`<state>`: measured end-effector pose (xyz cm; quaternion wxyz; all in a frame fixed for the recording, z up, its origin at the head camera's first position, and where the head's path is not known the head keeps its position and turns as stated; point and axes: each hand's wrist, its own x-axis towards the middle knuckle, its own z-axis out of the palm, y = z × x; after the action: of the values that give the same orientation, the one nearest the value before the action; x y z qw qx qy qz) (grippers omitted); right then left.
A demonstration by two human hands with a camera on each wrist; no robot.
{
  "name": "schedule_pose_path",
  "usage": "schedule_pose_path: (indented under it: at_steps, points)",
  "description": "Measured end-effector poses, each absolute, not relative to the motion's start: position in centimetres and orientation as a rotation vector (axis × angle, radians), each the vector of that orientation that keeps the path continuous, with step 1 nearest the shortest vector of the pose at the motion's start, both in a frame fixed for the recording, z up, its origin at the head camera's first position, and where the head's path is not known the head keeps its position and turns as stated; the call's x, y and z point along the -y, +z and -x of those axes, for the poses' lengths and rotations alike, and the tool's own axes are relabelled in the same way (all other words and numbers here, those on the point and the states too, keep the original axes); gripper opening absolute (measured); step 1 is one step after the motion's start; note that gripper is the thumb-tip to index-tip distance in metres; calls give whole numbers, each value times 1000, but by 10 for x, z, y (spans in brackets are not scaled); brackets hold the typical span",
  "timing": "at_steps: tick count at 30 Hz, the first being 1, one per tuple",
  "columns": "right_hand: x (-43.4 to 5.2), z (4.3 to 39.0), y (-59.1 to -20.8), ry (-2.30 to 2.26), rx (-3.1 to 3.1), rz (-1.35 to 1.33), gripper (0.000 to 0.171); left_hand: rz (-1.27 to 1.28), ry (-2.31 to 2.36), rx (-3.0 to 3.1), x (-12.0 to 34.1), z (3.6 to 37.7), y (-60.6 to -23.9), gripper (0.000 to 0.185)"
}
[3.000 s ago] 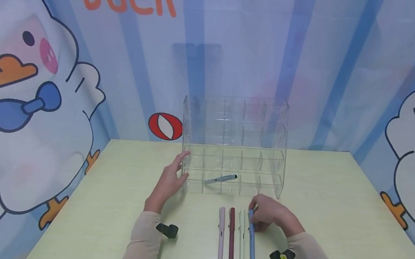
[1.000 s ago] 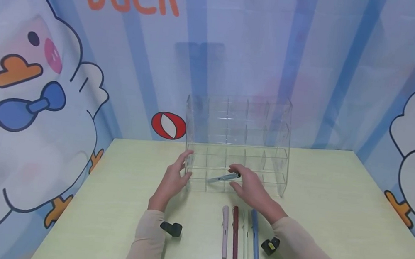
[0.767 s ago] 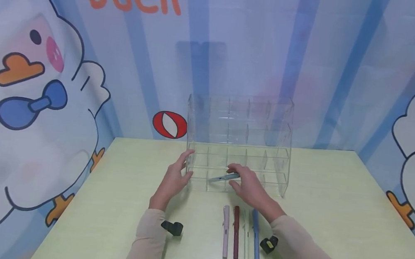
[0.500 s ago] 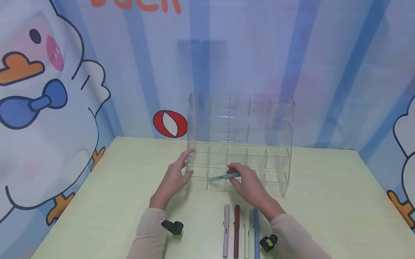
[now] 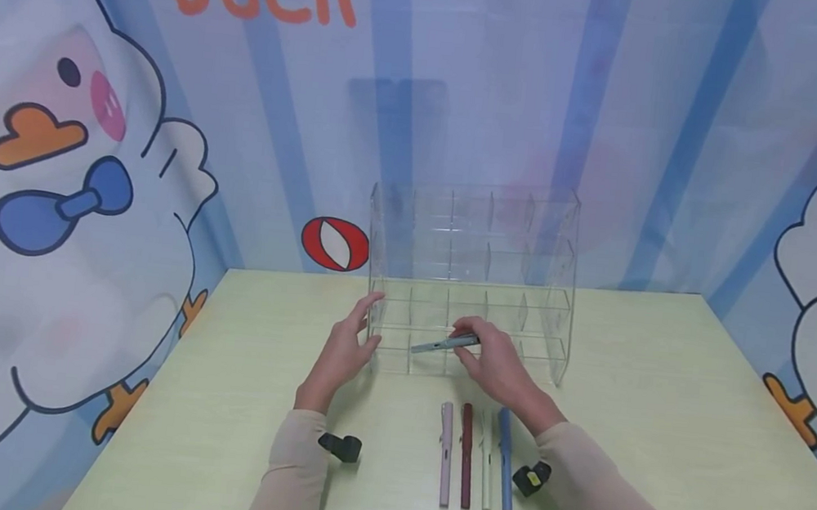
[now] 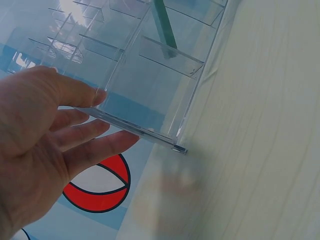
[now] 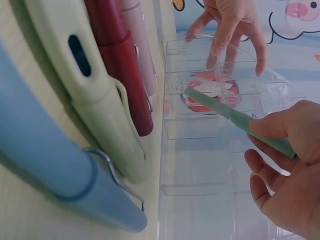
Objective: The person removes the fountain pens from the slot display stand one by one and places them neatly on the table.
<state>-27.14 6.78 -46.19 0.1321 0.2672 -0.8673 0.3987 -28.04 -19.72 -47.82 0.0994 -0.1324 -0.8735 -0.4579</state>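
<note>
A clear acrylic rack (image 5: 569, 320) with tiers of small compartments stands at the back of the table. At its left side panel, my left hand (image 5: 339, 357) holds on, thumb on one face and fingers on the other, as the left wrist view shows. My right hand (image 5: 499, 367) pinches a grey-green pen (image 5: 442, 344) near its darker end, between thumb and fingers. The pen (image 7: 220, 108) slants across the lowest front tier, its free end pointing left and slightly down. In the right wrist view, the other fingers of my right hand (image 7: 295, 175) are loosely curled below it.
In front of the rack, a lilac pen (image 5: 446, 456), a dark red pen (image 5: 466, 458), a pale green pen (image 5: 487, 472) and a blue pen (image 5: 506, 461) lie side by side on the pale table (image 5: 656, 443). A printed curtain (image 5: 500, 75) hangs behind.
My right hand has left the blue pen on the table and reached the grey-green pen in the rack. Just now that pen has risen slightly and shifted right. My left hand stays on the rack.
</note>
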Motion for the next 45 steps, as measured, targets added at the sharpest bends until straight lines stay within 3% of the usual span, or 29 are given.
schedule_pose_path:
  at_steps: [24, 32, 38, 45]
  points:
    - [-88, 267, -456, 1460, 2211, -706, 46, 374, -1342, 2595, 197, 281, -482, 73]
    - [-92, 258, -436, 1570, 2071, -657, 45, 396, -1340, 2580, 197, 284, -482, 73]
    - [-94, 229, -403, 1593, 2024, -604, 43, 384, -1333, 2599, 197, 282, -480, 73]
    - [-104, 234, -407, 1654, 1830, -664, 46, 386, -1329, 2603, 196, 282, -479, 74]
